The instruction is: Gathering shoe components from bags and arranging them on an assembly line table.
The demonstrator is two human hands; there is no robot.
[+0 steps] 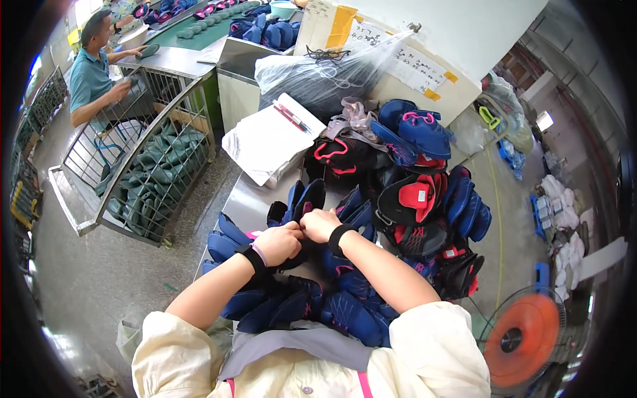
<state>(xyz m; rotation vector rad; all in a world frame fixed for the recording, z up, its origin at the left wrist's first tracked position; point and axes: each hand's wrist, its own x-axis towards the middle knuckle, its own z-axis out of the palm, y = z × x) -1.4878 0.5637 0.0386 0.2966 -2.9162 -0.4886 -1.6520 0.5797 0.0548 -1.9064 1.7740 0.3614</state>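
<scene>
At far left, a seated person (89,73) in a teal shirt is seen beside a metal wire cart (142,166); dark green shoe parts are heaped in the cart, too many to be counted.

Further right, on the steel table (247,202), a stack of white paper sheets (269,139) is laid, with two red pens (290,117) resting on top. Behind it, one clear plastic bag (325,76) with dark contents is propped against a white board.

At table centre, the left hand (279,243) is held closed, fingers curled around a dark blue shoe upper (304,199). A black wristband is worn on the wrist. The upper is navy with a pink trim line at its edge; its collar end stands upright just above the knuckles. It is located over the middle of the table, directly in front of the person's chest, between both hands.

Touching the left hand, the right hand (321,224) is also seen clenched on the same piece, thumb side pressed against the other hand; a second black wristband is worn here. Exactly which fingers pinch the fabric cannot be told.

Around and below the forearms, a pile of blue uppers (345,308) is spread; the count cannot be made out, as they overlap. To the right, a pile of black-and-red uppers (418,212) is stacked, several at least.

At lower right, one orange fan (524,338) is stood on the floor.
</scene>
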